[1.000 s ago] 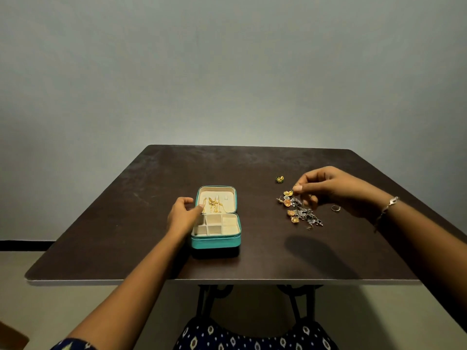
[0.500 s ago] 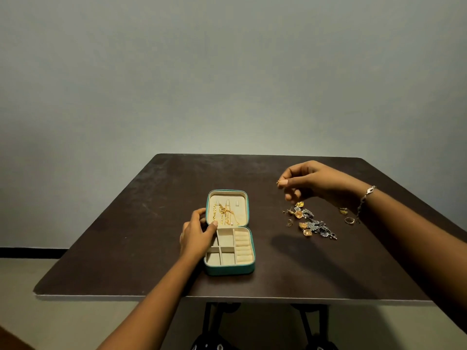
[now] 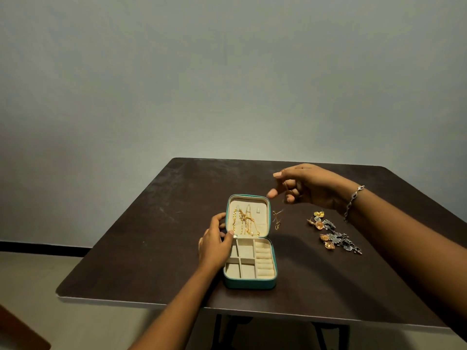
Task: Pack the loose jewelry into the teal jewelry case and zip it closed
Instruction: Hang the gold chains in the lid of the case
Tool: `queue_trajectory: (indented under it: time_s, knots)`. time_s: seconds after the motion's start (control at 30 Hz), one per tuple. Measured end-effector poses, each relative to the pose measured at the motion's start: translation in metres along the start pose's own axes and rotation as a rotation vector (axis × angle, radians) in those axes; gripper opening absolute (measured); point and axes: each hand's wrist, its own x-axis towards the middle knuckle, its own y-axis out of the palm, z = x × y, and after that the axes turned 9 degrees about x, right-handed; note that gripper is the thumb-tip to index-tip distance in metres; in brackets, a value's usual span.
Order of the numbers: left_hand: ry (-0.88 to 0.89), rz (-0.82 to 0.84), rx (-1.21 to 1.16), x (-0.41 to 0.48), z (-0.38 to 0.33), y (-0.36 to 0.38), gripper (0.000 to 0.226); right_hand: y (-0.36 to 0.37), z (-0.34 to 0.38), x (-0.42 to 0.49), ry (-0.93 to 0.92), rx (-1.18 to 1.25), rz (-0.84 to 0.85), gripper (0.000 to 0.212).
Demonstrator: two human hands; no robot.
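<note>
Teal jewelry case [image 3: 249,282] lies open on the dark wooden table [image 3: 151,248], and the left hand [image 3: 214,245] grasps its left side. The thumb presses at the hinge corner while the fingers [image 3: 219,218] curl round the left edge of the raised lid [image 3: 262,218]. Just right of those fingers, gold chains [image 3: 244,223] hang against the lid's cream lining. Below the thumb lie the square compartments [image 3: 243,270], with the ring rolls [image 3: 264,258] on their far side.

The right hand [image 3: 310,189] hovers above the table, beyond the lid's right corner. Its forefinger and thumb [image 3: 272,193] are stretched apart toward the case, and the other fingers are curled under. A thin gold chain [image 3: 278,219] dangles beneath these fingers, just beside the lid's right edge. It seems to be held by the curled fingers, but which of them grip it is too fine to make out.

Loose jewelry [image 3: 333,236], gold and dark silver pieces in a heap, lies on the table below the right wrist, well apart from the case. A silver bracelet [image 3: 353,200] circles that wrist.
</note>
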Motion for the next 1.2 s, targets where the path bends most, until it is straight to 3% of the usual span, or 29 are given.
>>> queue_trajectory:
  time_s: [0.5,0.9,1.1,1.2]
  knots:
    - [0.021,-0.006,-0.096,0.002,0.003,0.004,0.048,0.003,-0.018,0.029,-0.065,-0.159,0.085,0.006]
    - [0.007,0.019,-0.092,0.001,0.004,0.002,0.048,0.011,-0.047,0.047,-0.153,-0.354,-0.029,0.006]
    - [0.015,0.009,-0.117,0.004,0.008,0.003,0.048,0.014,-0.065,0.064,-0.383,-0.927,-0.336,0.015]
    - [0.021,0.011,-0.117,0.004,0.008,0.003,0.049,0.012,-0.074,0.068,-0.469,-1.164,-0.372,0.019]
